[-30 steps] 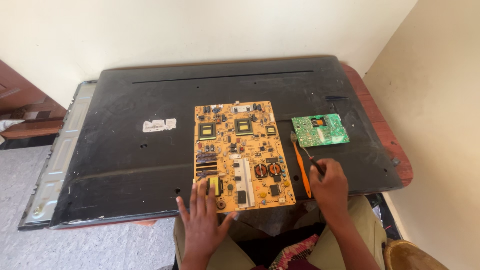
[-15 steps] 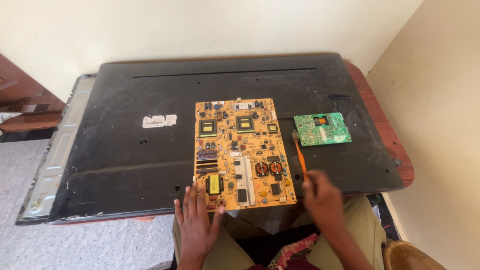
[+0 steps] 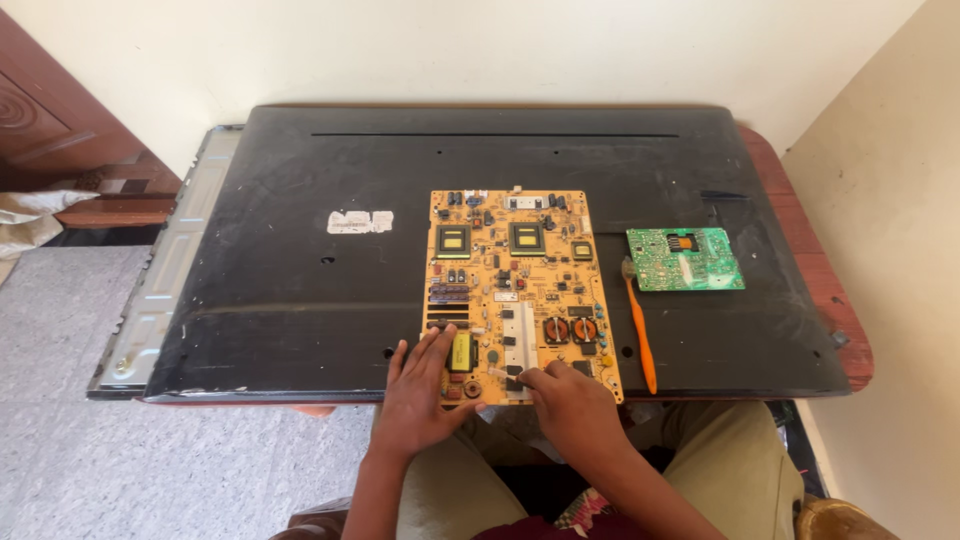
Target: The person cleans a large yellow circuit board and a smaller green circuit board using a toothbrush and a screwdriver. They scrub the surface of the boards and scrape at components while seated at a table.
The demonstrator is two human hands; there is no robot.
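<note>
A large orange circuit board (image 3: 513, 290) is laid flat on the black back panel (image 3: 300, 280) of a flat screen, which is itself carried by a reddish tabletop (image 3: 810, 270). The left hand (image 3: 420, 395) is spread flat, its fingers (image 3: 432, 347) opened out and pressed on the board's near left corner, beside a yellow component (image 3: 460, 352) that lies just right of the fingertips. Nothing is gripped by it. The right hand (image 3: 570, 405) is rested on the board's near edge, its fingers (image 3: 530, 378) curled and bunched, with the fingertips touching the board close to a pale heat-sink strip (image 3: 520, 335); whether something small is pinched between them cannot be told. Two round copper coils (image 3: 570, 328) are seen just beyond the right fingers.

To the right of the right fingers, apart from them, an orange-handled brush (image 3: 640, 335) is laid on the panel, its head pointed away from the person. Beyond its far end a smaller green circuit board (image 3: 685, 259) is placed. Well left of the left fingers a white label (image 3: 360, 221) is stuck on the panel, and a grey metal frame (image 3: 165, 290) is seen protruding past the panel's left edge.
</note>
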